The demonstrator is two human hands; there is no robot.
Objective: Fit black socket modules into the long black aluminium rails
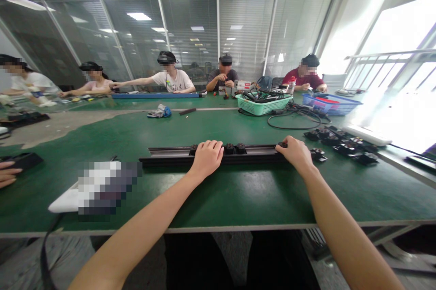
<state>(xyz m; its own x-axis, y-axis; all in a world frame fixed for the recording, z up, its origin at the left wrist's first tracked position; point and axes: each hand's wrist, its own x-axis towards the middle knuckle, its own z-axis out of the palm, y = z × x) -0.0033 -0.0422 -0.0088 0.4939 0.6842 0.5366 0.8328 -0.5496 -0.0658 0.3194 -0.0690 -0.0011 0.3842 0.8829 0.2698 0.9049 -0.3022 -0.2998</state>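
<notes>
A long black channel-shaped rail (173, 161) lies left to right on the green table in front of me. Small black modules (235, 148) sit inside its channel near the middle. My left hand (208, 157) is closed over the rail and a module, its palm hiding part of them. At the rail's right end, my right hand (297, 152) pinches a small black piece (282, 144) between thumb and fingers; most of that piece is covered. Just right of this hand, a loose black module (319, 155) rests on the table.
Several more modules (345, 147) are grouped at the right. Farther back stand a green basket (264, 107) of cables and a blue basket (344, 107). A white, partly blurred object (64, 201) lies at left, near another person's hand (8, 174). Several people sit opposite.
</notes>
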